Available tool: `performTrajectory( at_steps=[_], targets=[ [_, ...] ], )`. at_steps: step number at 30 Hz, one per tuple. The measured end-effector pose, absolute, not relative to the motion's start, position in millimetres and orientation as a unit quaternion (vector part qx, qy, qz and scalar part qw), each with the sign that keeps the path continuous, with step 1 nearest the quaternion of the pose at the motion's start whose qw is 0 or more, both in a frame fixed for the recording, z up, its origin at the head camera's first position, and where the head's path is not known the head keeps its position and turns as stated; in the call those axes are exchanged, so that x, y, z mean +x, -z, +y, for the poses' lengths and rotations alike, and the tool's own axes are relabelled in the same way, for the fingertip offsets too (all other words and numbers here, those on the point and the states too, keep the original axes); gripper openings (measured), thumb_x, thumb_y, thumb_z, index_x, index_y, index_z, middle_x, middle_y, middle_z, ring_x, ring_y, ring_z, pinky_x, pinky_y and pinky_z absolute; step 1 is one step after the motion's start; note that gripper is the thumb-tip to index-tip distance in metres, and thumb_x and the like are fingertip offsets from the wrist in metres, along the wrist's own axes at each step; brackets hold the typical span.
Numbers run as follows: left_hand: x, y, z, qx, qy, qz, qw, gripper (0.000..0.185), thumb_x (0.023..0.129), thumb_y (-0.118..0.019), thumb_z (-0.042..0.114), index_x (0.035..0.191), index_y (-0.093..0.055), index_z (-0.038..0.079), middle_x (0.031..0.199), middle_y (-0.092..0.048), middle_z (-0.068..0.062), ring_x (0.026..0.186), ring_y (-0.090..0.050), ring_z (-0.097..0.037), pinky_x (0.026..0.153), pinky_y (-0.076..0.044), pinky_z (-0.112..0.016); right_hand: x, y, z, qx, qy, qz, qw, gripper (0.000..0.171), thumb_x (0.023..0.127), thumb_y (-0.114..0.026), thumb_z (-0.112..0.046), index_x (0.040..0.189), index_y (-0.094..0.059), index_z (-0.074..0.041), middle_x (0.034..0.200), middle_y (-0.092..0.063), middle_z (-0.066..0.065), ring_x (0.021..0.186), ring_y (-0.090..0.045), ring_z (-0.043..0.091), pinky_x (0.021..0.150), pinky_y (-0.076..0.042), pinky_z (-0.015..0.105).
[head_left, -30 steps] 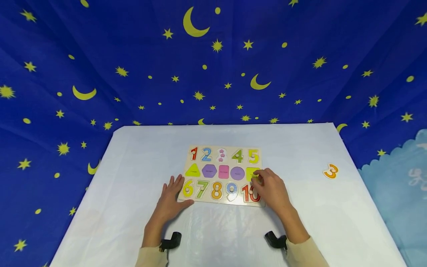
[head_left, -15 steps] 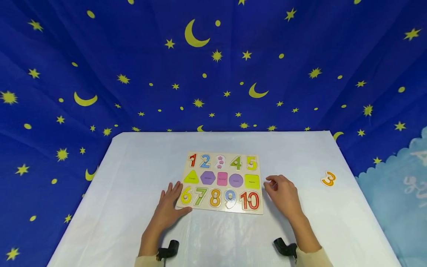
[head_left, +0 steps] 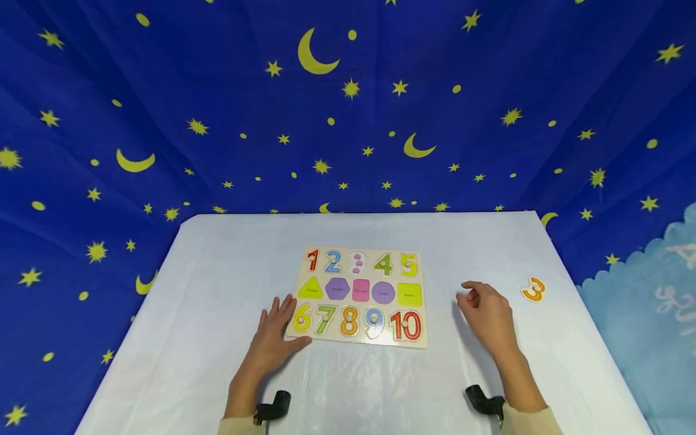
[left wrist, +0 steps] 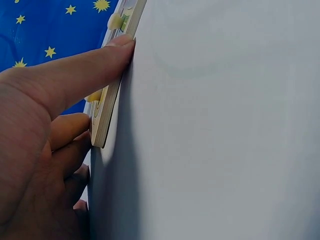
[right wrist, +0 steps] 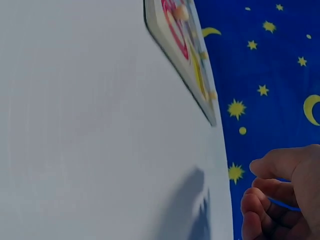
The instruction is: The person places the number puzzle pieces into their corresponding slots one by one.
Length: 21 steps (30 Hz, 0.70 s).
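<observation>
Wooden number puzzle board flat on table, orange 3 piece apart

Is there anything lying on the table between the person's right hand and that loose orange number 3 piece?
Nothing visible does: only bare white table cover lies between the right hand and the orange number 3 piece, which sits apart beyond it.

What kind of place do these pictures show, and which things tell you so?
Probably a staged play or recording corner, not an ordinary room: a table under a white cover, a dark blue backdrop cloth with yellow moons and stars hung behind it, and a child's number-and-shape puzzle board on the table.
</observation>
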<state>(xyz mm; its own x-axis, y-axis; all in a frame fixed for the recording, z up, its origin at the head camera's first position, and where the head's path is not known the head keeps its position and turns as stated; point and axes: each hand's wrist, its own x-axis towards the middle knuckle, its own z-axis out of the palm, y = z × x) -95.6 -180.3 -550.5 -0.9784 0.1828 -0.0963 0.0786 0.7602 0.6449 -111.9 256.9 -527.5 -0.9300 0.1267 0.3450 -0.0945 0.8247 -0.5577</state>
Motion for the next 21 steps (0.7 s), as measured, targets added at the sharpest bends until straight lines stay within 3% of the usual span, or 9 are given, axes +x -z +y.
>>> performTrajectory(
  at_steps=[10,21],
  targets=[
    [-100,548,-178,0.062,-0.334,0.937,0.081,0.096,0.076,-0.081,0.038,0.151,-0.029,0.007,0.157,-0.023,-0.004,0.146,-0.002,-0.028,0.116,0.003,-0.049,-117,523,276,-0.008,-0.289,-0.935,0.207,0.019,0.081,-0.074,-0.009,0.096,-0.070,0.000,0.073,-0.060,0.004,0.063,-0.055,0.019,0.057,-0.045,0.038],
    [-96,552,-178,0.051,-0.331,0.938,0.090,0.096,0.076,-0.081,0.038,0.151,-0.029,0.008,0.157,-0.023,-0.005,0.146,-0.002,-0.028,0.116,0.004,-0.048,-111,519,301,-0.028,-0.277,-0.942,0.187,0.020,0.082,-0.071,-0.011,0.099,-0.070,0.000,0.075,-0.061,0.006,0.066,-0.057,0.021,0.058,-0.043,0.038]
  ],
)
